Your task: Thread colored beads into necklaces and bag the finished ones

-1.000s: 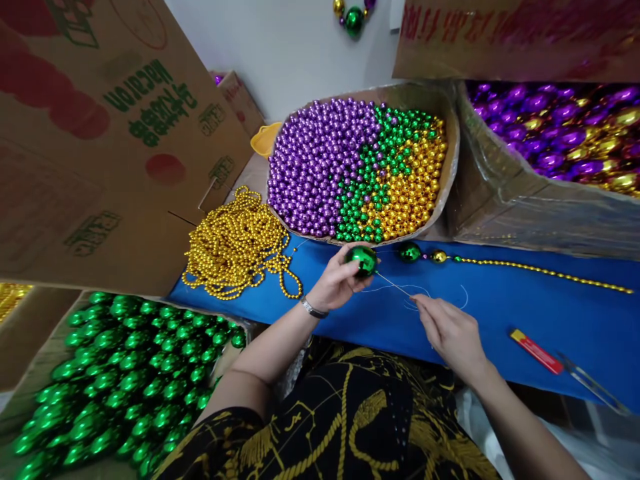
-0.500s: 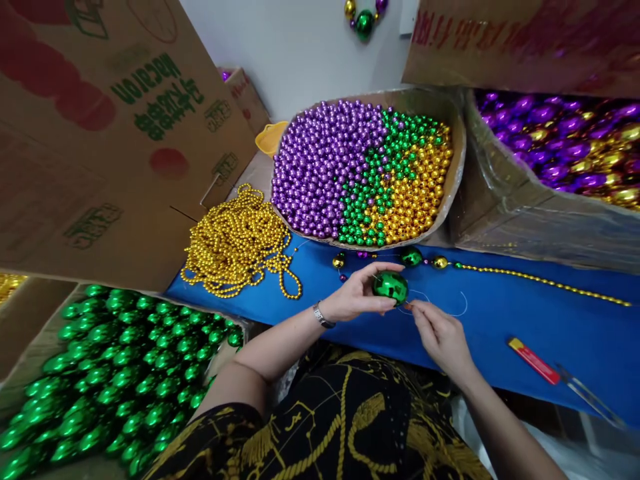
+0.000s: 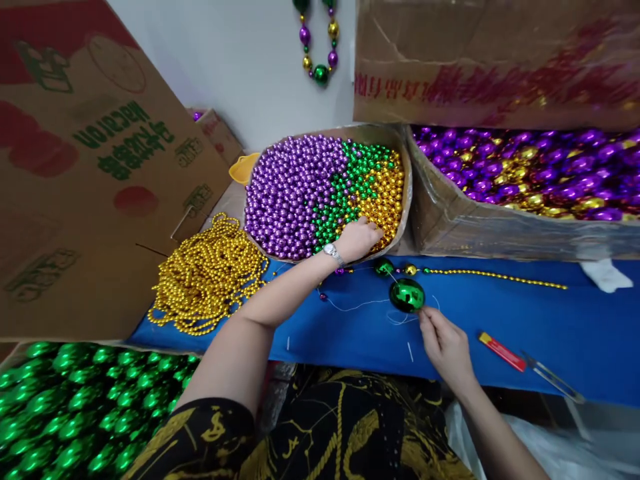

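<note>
My left hand point(image 3: 361, 239), a watch on its wrist, reaches into the bead box point(image 3: 407, 193) with curled fingers among the small gold beads point(image 3: 387, 190). Its fingertips are partly hidden, so what they grip does not show. Over the blue table, my right hand point(image 3: 445, 339) pinches closed on a string at the lower right end of a large green bead point(image 3: 407, 295). Thin clear string point(image 3: 357, 308) trails left from that bead. Behind it lies a partly strung necklace with a smaller green bead point(image 3: 384, 267), a gold bead point(image 3: 411, 269) and a gold bead chain point(image 3: 495, 277).
A pile of gold bead chains point(image 3: 207, 280) lies left. Boxes hold green beads point(image 3: 85, 400) at lower left and purple and gold beads point(image 3: 525, 167) at right. A red-and-yellow cutter point(image 3: 503, 351) lies on the blue cloth point(image 3: 350, 340). A finished necklace point(image 3: 321, 73) hangs on the wall.
My left hand has let go of the large green bead and moved up into the bead box. My right hand still holds the string at the bead's end. The view has shifted.
</note>
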A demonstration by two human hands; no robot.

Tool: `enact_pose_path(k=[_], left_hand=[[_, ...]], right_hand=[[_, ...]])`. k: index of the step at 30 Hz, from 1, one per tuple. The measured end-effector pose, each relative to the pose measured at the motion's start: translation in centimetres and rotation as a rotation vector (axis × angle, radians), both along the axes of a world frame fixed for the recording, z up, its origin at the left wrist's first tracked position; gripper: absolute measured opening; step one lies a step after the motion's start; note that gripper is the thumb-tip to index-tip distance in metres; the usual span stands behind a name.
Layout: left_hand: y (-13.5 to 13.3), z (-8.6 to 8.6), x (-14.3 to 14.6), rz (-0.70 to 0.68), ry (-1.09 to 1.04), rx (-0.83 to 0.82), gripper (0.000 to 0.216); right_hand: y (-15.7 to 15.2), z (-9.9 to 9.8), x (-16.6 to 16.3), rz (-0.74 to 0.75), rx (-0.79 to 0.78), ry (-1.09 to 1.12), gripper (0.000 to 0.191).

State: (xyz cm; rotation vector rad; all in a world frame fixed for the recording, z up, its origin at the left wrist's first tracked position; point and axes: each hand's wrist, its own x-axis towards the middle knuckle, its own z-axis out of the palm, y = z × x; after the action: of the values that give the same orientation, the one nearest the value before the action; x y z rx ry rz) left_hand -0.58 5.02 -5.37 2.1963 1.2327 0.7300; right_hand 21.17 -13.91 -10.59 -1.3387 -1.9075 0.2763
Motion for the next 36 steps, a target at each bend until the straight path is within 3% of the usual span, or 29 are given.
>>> enact_pose_path(k=[3, 7, 11, 20, 26, 32, 36], left_hand=[[-1.9, 0.5, -0.3, 0.034, -0.362, -0.18, 0.006], [-5.6, 1.8, -0.5, 0.06, -0.963, -0.624, 0.023], [-8.2, 2.0, 0.0, 0.108, -1.146, -0.736, 0.026], [-9.1, 1.5, 0.3, 0.116, -1.128, -0.715, 0.027], [-9.7, 1.1, 0.9, 0.081, -1.027, -0.57, 0.03], [-11.0, -1.5, 2.8, 0.021, -0.839, -0.604, 0.025], [-11.0, -1.2, 3.6, -0.074, -0.573, -0.333, 0.018]], right_hand=[[0.1, 0.1, 0.2, -0.037, 0.005, 0.007, 0.017], [0.5, 0.3, 0.1, -0.048, 0.064, 0.0, 0.015], [0.6, 0.4, -0.1, -0.027, 0.128, -0.017, 0.013], [0.2, 0.3, 0.1, -0.036, 0.13, -0.032, 0.016], [0.2, -0.9, 0.3, -0.098, 0.182, -0.087, 0.017], [-0.4, -3.9, 0.4, -0.096, -0.068, -0.024, 0.023], [-0.3, -5.0, 2.1, -0.115, -0.091, -0.085, 0.026]])
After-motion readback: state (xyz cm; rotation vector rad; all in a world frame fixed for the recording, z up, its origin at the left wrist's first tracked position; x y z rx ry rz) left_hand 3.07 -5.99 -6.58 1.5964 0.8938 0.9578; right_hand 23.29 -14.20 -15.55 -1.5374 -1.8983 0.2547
